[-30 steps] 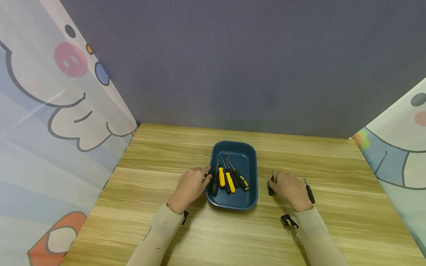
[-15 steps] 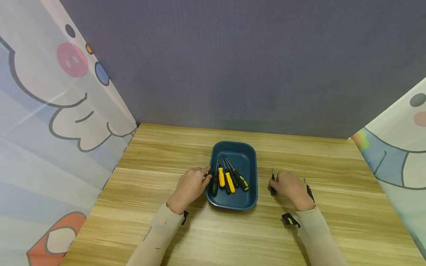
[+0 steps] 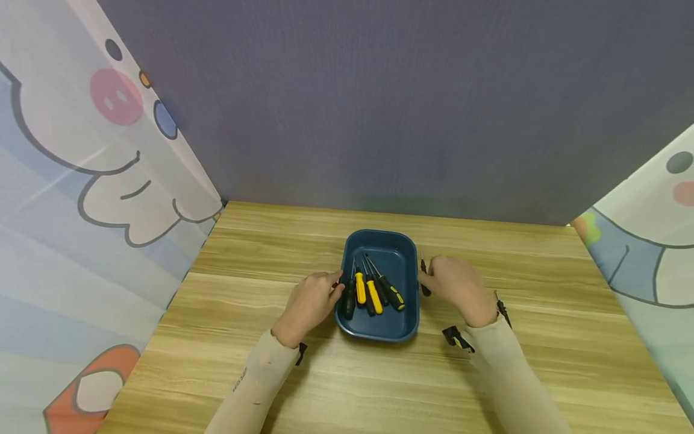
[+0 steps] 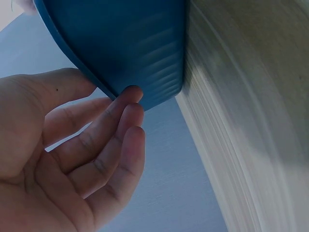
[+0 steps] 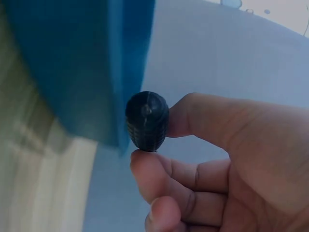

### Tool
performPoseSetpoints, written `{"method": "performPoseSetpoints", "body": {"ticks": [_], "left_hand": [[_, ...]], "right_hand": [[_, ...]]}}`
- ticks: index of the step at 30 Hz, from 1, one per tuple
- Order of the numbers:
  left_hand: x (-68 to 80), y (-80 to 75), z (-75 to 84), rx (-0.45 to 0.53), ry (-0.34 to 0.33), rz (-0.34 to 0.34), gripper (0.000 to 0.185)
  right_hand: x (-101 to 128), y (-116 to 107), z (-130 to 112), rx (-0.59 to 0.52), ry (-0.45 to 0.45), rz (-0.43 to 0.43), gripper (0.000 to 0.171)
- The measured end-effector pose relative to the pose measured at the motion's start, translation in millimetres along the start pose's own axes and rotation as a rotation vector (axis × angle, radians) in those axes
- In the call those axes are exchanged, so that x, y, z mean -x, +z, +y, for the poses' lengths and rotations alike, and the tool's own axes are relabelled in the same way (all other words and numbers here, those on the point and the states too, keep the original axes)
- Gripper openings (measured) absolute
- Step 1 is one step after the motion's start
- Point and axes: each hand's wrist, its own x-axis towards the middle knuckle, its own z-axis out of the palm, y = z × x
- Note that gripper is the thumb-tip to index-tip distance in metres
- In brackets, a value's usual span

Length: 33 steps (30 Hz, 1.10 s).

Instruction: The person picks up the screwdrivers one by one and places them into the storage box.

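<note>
My left hand (image 3: 308, 303) holds the left rim of a dark blue rectangular tray (image 3: 400, 265). In the left wrist view, the thumb lies at the rim and curled fingers (image 4: 126, 108) touch the outer wall. Several screwdrivers lie inside along the tray's left side, among them yellow-handled ones (image 3: 375, 298) and a thick black-handled one (image 3: 349, 299). Beside the tray's right wall, my right hand (image 3: 458, 286) pinches a small black screwdriver (image 3: 425, 282) between thumb and fingers. Its black handle end (image 5: 147, 118) faces the camera in the right wrist view.
Another small dark screwdriver (image 3: 503, 310) lies on the wooden table (image 3: 260, 253), right of my right wrist. A grey panel (image 3: 401, 120) rises behind the table. Cartoon-printed cloth (image 3: 65, 241) hangs at the left and right sides.
My right hand has moved left and away from me, carrying the small black screwdriver from the table to the tray's right wall. The left hand and tray stay in place.
</note>
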Motion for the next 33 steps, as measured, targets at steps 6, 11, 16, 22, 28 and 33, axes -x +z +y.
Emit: {"method": "performPoseSetpoints", "body": {"ticks": [6, 11, 16, 22, 28, 33], "left_hand": [[-0.1, 0.1, -0.1, -0.005, 0.001, -0.002, 0.032], [-0.8, 0.0, -0.2, -0.009, 0.009, 0.0, 0.032], [-1.1, -0.1, -0.5, -0.013, 0.01, -0.007, 0.031], [-0.4, -0.6, -0.5, -0.013, 0.0, -0.016, 0.032], [0.0, -0.7, -1.1, -0.014, 0.001, -0.012, 0.031], [0.0, -1.1, -1.4, -0.01, -0.002, -0.011, 0.031]], "right_hand": [[-20.1, -4.2, -34.5, 0.038, -0.038, -0.048, 0.055], [-32.7, -0.7, -58.1, 0.067, -0.071, -0.055, 0.055], [-43.8, 10.9, -74.1, 0.081, -0.073, -0.086, 0.048], [-54.2, 34.4, -81.4, 0.106, -0.07, -0.19, 0.043], [-58.3, 47.9, -83.1, 0.11, -0.066, -0.216, 0.042], [-57.2, 45.7, -83.4, 0.092, -0.063, -0.208, 0.039]]}}
